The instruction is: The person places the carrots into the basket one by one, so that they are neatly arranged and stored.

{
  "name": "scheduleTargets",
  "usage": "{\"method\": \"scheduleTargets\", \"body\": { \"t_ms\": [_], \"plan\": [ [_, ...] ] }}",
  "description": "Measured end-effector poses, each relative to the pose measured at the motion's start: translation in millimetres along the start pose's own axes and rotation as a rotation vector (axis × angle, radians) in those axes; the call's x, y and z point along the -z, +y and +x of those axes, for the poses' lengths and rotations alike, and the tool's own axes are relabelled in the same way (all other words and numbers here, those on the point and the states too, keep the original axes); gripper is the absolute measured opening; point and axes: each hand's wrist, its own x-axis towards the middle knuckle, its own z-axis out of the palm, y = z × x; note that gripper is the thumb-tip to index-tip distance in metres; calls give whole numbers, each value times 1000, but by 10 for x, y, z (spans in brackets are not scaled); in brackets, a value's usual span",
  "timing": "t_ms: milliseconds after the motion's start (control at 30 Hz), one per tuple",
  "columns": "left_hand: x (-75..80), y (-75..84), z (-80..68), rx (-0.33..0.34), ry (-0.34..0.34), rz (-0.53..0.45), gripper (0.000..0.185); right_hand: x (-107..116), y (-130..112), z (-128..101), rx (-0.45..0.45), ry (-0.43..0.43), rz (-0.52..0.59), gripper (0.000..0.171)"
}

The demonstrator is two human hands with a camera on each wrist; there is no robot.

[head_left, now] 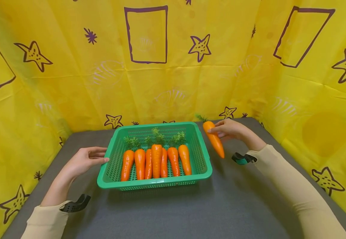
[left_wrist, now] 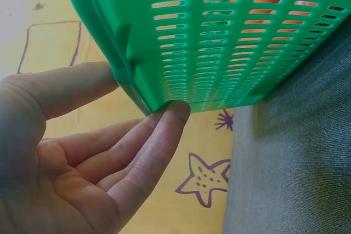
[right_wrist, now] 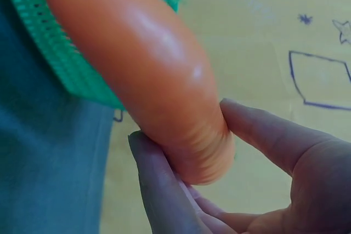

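A: What were the hands doing?

B: The right hand (head_left: 231,130), right of centre in the head view, pinched a loose carrot (head_left: 214,138) near its thick end, thumb on one side and fingers on the other, as the right wrist view showed. The carrot hung tilted in the air just beside the basket's right rim, tip pointing down.

A: And the left hand (head_left: 84,161)?

B: Its fingers were straight, with the tips touching the left wall of the green basket (head_left: 202,158); it gripped nothing.

A: What was in the basket?

B: Six carrots (head_left: 156,161) lay side by side along its front half, green tops pointing to the back wall. The basket stood on the grey table (head_left: 220,205), mid-frame.
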Motion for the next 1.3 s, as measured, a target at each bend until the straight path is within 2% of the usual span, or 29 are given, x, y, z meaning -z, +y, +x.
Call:
{"method": "scheduleTargets", "body": {
  "t_ms": [300, 700, 933, 1300],
  "plan": [
    [-9, 7, -5, -5, -1, -6, 63, -150, -267, 28, 33, -36, -65, 77],
    [7, 3, -14, -1, -1, 0, 65, -459, -521, 154, 38, -83, -70, 70],
    [2, 6, -14, -1, 1, 2, 65, -662, -577, 275, 30, -155, -49, 64],
    [-14, 8, -5, -1, 2, -3, 64, -959, -591, 447, -4, -211, -31, 56]
  ]
}}
